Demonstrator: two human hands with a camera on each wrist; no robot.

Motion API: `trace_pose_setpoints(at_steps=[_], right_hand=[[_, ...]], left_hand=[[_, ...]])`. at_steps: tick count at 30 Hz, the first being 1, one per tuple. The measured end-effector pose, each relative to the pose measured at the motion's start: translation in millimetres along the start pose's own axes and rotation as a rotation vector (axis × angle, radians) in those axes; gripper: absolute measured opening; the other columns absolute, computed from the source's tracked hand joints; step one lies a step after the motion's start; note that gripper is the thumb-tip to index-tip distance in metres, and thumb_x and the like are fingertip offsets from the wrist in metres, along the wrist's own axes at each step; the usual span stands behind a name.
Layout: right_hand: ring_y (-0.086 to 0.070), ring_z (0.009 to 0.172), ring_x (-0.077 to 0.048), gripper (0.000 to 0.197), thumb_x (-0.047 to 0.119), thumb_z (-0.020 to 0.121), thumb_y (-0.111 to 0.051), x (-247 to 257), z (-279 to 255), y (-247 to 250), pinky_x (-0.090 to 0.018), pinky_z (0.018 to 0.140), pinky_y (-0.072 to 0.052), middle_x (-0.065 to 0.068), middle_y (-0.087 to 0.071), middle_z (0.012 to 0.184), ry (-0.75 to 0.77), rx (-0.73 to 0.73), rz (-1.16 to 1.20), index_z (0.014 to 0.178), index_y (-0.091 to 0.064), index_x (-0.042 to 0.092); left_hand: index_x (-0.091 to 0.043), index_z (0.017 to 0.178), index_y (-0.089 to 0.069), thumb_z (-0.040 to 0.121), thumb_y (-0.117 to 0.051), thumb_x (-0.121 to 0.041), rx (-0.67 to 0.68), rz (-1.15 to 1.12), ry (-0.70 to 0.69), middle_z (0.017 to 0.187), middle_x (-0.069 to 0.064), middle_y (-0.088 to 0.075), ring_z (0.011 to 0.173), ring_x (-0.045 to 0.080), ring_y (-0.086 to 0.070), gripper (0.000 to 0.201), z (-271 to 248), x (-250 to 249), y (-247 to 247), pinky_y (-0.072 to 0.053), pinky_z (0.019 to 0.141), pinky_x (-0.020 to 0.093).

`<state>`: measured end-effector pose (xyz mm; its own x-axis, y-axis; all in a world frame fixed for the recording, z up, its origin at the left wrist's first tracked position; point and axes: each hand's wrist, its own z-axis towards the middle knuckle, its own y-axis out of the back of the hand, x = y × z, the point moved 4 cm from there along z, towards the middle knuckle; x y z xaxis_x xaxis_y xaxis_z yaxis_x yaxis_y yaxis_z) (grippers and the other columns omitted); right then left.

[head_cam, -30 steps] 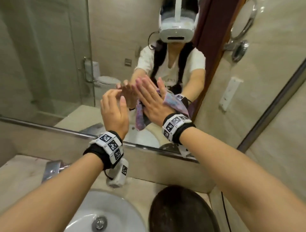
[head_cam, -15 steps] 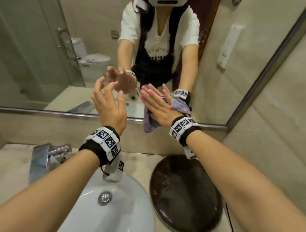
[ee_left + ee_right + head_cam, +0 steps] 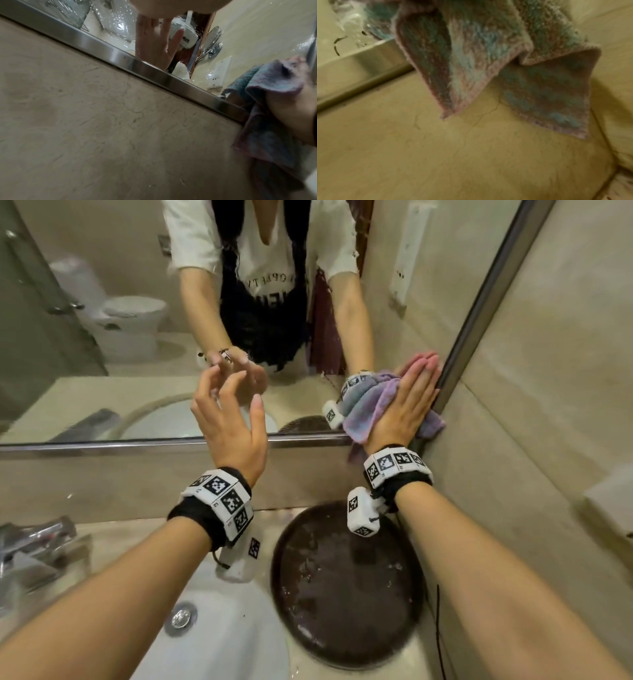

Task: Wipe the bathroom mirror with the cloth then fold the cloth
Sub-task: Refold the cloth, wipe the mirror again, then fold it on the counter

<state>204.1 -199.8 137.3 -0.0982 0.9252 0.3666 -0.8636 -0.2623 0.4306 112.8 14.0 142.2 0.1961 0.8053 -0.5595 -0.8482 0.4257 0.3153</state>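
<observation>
A pink, purple and blue fluffy cloth [image 3: 370, 405] is pressed flat against the mirror [image 3: 137, 354] at its lower right corner by my right hand [image 3: 407, 402], fingers straight and together. Part of the cloth [image 3: 471, 60] hangs below the mirror's metal frame [image 3: 137, 444] over the stone wall. My left hand [image 3: 229, 419] hovers in front of the glass with fingers spread and loosely curled, holding nothing. In the left wrist view the cloth [image 3: 267, 108] drapes at the right edge, and water drops speckle the mirror [image 3: 109, 20].
Below lie a white basin [image 3: 219, 638] with a drain, a chrome tap [image 3: 30, 546] at left and a round dark tray [image 3: 346, 580] on the counter. The beige wall [image 3: 548, 371] meets the mirror's right frame. A toilet and the person show as reflections.
My right hand has slid the cloth rightwards and down into the mirror's lower right corner. My left hand's fingers have spread and curled a little. The head view has tilted down.
</observation>
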Motion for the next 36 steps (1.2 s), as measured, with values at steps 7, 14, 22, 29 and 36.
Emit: trace_pose_setpoints(at_steps=[7, 14, 22, 29, 36], right_hand=[[-0.046, 0.115, -0.030, 0.045, 0.027, 0.085, -0.060, -8.7, -9.8, 16.1, -0.037, 0.097, -0.034, -0.019, -0.055, 0.126, -0.150, -0.080, 0.093, 0.127, -0.053, 0.009], [-0.057, 0.088, -0.029, 0.015, 0.012, 0.086, -0.054, -14.8, -23.4, 25.9, -0.031, 0.065, -0.039, -0.015, -0.059, 0.104, -0.656, 0.298, 0.461, 0.095, -0.043, 0.014], [-0.058, 0.107, -0.039, 0.037, 0.010, 0.094, -0.039, 22.8, -39.5, 35.2, -0.036, 0.087, -0.048, -0.026, -0.058, 0.119, -0.933, 0.393, 0.647, 0.129, -0.046, 0.001], [-0.023, 0.139, -0.037, 0.054, 0.011, 0.099, -0.031, 104.7, -83.4, 30.1, -0.041, 0.114, -0.022, -0.023, -0.016, 0.154, -0.726, 0.656, 0.524, 0.147, -0.009, -0.003], [-0.023, 0.140, -0.035, 0.057, 0.010, 0.097, -0.038, 191.6, -132.0, 26.9, -0.039, 0.116, -0.019, -0.023, -0.020, 0.152, -0.638, 0.861, 0.672, 0.147, -0.012, -0.002]], left_hand=[[-0.006, 0.117, -0.053, 0.090, -0.044, -0.024, 0.040, 0.035, 0.043, 0.123, 0.021, -0.045, 0.106, 0.020, -0.031, 0.034, -4.4, 6.9, 5.0, -0.032, 0.092, 0.031], [-0.008, 0.117, -0.054, 0.091, -0.043, -0.025, 0.075, -0.017, 0.029, 0.122, 0.018, -0.046, 0.106, 0.019, -0.034, 0.033, -4.1, 16.6, 25.6, -0.031, 0.093, 0.030], [-0.008, 0.115, -0.055, 0.091, -0.045, -0.023, 0.068, -0.045, 0.004, 0.126, 0.017, -0.045, 0.108, 0.019, -0.035, 0.031, 4.6, 25.5, 58.7, -0.031, 0.095, 0.030], [-0.007, 0.115, -0.055, 0.091, -0.044, -0.022, 0.056, -0.063, -0.004, 0.126, 0.017, -0.045, 0.113, 0.024, -0.041, 0.030, 13.1, 48.1, 101.7, -0.027, 0.100, 0.025], [-0.007, 0.115, -0.054, 0.092, -0.042, -0.025, 0.084, -0.007, 0.008, 0.126, 0.018, -0.045, 0.116, 0.026, -0.040, 0.032, 11.3, 78.3, 135.9, -0.029, 0.101, 0.032]])
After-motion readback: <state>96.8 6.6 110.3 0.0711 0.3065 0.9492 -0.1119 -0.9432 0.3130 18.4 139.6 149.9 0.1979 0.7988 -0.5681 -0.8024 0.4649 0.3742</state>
